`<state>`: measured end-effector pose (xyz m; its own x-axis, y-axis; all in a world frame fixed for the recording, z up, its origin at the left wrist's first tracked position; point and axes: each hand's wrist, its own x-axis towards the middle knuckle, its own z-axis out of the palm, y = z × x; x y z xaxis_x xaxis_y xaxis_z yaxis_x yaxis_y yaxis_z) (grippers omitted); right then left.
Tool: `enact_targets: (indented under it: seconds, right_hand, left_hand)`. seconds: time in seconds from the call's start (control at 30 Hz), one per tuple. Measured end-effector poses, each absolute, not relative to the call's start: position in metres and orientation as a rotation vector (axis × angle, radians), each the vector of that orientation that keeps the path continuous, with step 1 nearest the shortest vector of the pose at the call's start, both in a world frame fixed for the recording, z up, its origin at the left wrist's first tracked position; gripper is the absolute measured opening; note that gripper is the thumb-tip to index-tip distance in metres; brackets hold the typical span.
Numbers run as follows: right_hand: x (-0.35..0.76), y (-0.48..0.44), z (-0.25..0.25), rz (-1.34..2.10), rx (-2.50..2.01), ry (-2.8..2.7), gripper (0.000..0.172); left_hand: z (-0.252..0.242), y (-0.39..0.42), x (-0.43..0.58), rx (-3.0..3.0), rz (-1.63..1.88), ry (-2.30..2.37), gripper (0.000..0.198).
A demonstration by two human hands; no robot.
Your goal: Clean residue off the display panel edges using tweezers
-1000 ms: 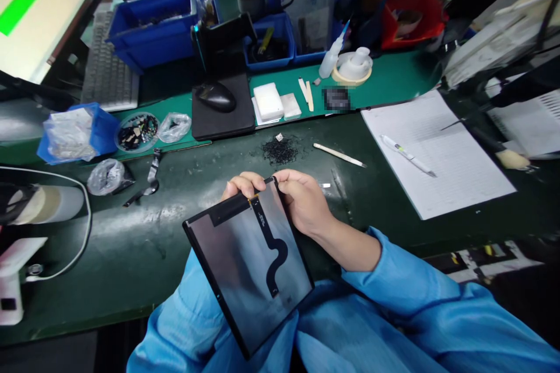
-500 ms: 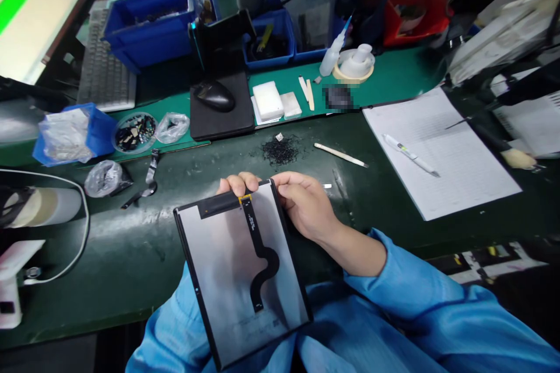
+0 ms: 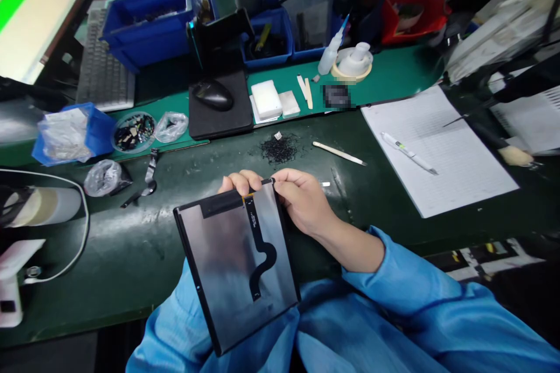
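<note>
The right hand [image 3: 308, 204] pinches a corner of the display panel [image 3: 219, 262], which hangs below both hands; the left hand [image 3: 240, 182], partly hidden, curls around its top edge. The flex cable's [image 3: 268, 253] print is illegible; beyond the left hand, the monitor [image 3: 48, 20] shows "PASS".

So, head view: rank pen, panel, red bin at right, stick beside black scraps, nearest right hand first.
1. Panel: held at its upper corner.
2. Stick: just beyond the right hand.
3. Pen: rightward, on the paper.
4. Red bin: back right.
</note>
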<state>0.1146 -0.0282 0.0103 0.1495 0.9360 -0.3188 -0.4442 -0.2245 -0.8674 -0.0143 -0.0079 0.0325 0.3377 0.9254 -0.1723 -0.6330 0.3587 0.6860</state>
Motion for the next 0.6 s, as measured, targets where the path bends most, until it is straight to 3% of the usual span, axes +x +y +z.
enact_targets:
  seconds: [0.3, 0.6]
  right_hand:
    - [0.116, -0.026, 0.006, 1.365, -1.205, -0.628, 0.008]
    - [0.116, -0.025, 0.005, 1.375, -1.219, -0.639, 0.008]
  left_hand:
    - [0.017, 0.000, -0.005, 0.658, 1.175, 0.628, 0.056]
    - [0.032, -0.005, 0.000, 0.605, 1.212, 0.667, 0.052]
